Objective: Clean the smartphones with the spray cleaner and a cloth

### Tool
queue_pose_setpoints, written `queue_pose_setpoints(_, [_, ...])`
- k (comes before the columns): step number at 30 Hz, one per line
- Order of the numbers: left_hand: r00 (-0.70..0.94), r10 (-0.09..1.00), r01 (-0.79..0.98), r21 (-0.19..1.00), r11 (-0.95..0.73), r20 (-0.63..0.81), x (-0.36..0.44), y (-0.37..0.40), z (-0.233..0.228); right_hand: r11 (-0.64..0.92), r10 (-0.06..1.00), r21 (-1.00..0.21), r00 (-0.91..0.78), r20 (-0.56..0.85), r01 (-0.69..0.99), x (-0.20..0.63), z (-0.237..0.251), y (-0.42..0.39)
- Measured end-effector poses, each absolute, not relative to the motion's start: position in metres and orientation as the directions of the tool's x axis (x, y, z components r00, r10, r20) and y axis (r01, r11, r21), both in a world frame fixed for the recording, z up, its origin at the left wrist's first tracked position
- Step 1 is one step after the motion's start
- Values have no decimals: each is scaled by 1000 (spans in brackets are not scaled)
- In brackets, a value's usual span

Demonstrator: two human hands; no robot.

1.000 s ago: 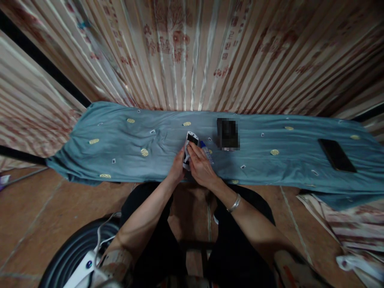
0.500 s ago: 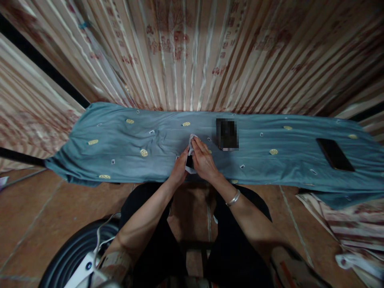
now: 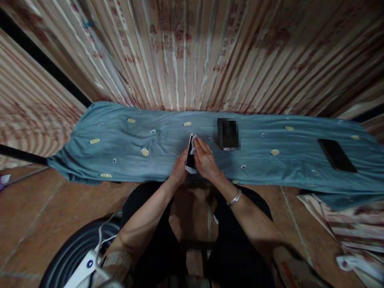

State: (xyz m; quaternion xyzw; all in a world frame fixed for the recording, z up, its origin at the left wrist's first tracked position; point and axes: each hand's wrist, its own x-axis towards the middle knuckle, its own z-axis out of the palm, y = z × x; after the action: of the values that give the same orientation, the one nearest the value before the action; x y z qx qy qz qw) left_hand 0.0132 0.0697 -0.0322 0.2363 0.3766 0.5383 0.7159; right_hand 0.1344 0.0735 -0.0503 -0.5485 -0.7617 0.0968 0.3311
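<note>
My left hand (image 3: 179,165) is closed round the left edge of a flat white-edged phone (image 3: 190,161), held tilted with its dark face toward my right hand. My right hand (image 3: 207,161) has its fingers pressed together on a small pale cloth (image 3: 193,145), which lies against the upper part of that dark face. Whether it is cloth or tissue I cannot make out. Both hands are above the front half of the blue bench cover (image 3: 162,164).
A dark, blurred-out box-like thing (image 3: 229,135) stands right of my hands. Farther right lies a black phone (image 3: 337,155). Patterned curtains (image 3: 192,56) hang behind the bench. A black ribbed round thing (image 3: 69,244) and a white power strip (image 3: 81,270) are on the floor at lower left.
The pale cloth and my right fingers have slid down from the phone's top edge, so more of its dark face shows. My left hand has kept its hold. The view has shifted slightly.
</note>
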Motion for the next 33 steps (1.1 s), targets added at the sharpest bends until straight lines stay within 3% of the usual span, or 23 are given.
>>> queue_pose_setpoints(3, [129, 971, -583, 777, 239, -202, 12, 71, -34, 391, 898, -502, -201, 391, 771, 131, -49, 70])
queue_pose_setpoints(33, [16, 857, -635, 657, 407, -516, 0, 88, -29, 500, 858, -472, -339, 387, 726, 107, -46, 33])
